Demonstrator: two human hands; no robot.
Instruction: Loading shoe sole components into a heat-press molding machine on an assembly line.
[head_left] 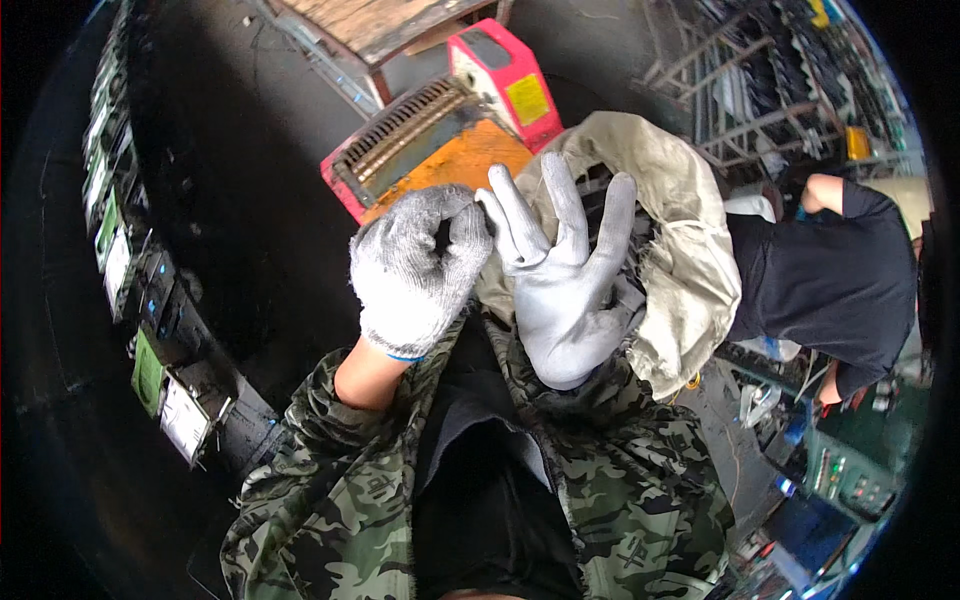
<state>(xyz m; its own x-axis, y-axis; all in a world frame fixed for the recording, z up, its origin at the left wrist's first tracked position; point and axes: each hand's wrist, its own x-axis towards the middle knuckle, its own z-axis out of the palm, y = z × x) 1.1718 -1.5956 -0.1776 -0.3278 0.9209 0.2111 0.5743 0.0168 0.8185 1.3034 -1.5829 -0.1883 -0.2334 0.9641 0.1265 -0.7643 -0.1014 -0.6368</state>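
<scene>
Both hands wear pale grey-white work gloves and are raised in front of my camouflage jacket. My left hand (412,262), in a knitted glove with a blue cuff edge, has its thumb and fingers closed in a pinch. They meet at the fingertip of the right glove (482,198), on the little-finger side. My right hand (568,300) is palm up with its fingers stretched and spread, and nothing lies on the palm. Just behind it stands an open off-white woven sack (690,255), which holds dark pieces (628,298) partly hidden by the hand.
Beyond my hands sits a red and orange machine (450,130), with a wooden-topped table (370,25) farther off. A person in a dark shirt (830,280) is at the right. Metal racks (740,90) fill the far right; a green control panel (850,475) stands lower right.
</scene>
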